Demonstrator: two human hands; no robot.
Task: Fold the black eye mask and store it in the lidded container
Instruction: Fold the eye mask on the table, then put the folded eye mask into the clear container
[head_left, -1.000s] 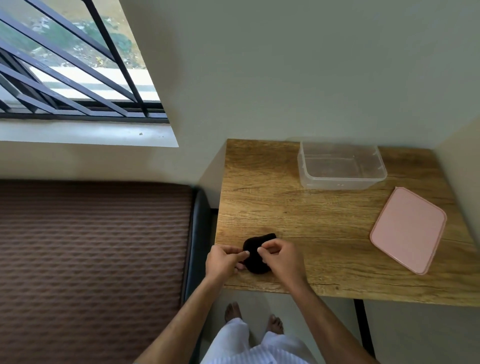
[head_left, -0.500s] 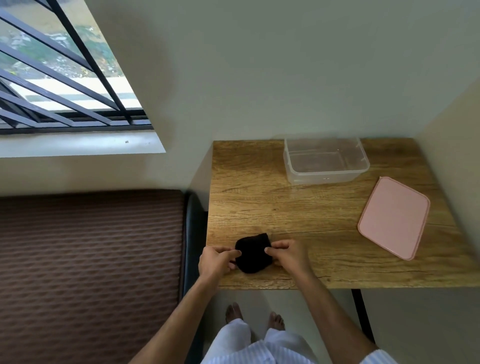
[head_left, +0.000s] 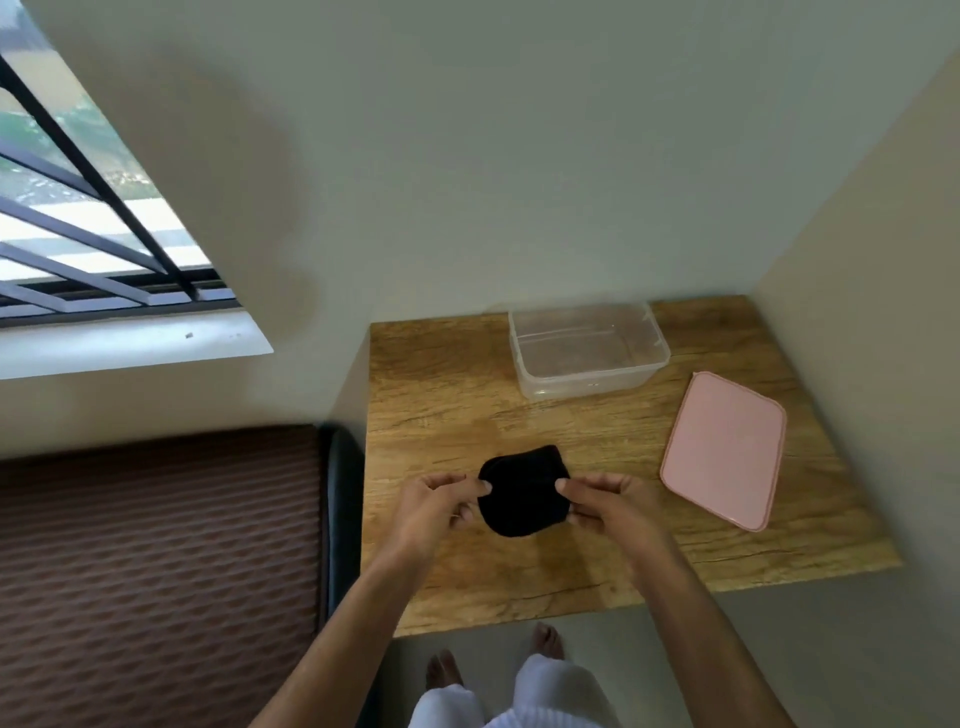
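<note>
The black eye mask (head_left: 522, 488) is folded into a compact rounded pad and held just above the wooden table (head_left: 447, 405). My left hand (head_left: 436, 506) pinches its left edge and my right hand (head_left: 605, 506) pinches its right edge. The clear plastic container (head_left: 587, 348) stands open at the back of the table, empty, well beyond the mask. Its pink lid (head_left: 724, 449) lies flat on the table to the right of my right hand.
Walls close the table in at the back and on the right. A brown ribbed mattress (head_left: 156, 561) with a dark edge lies to the left of the table. A barred window (head_left: 78, 218) is at upper left. My bare feet show below the table's front edge.
Both hands have carried the folded mask away from the table's front edge, toward the middle of the table and nearer the container. The view has shifted too.
</note>
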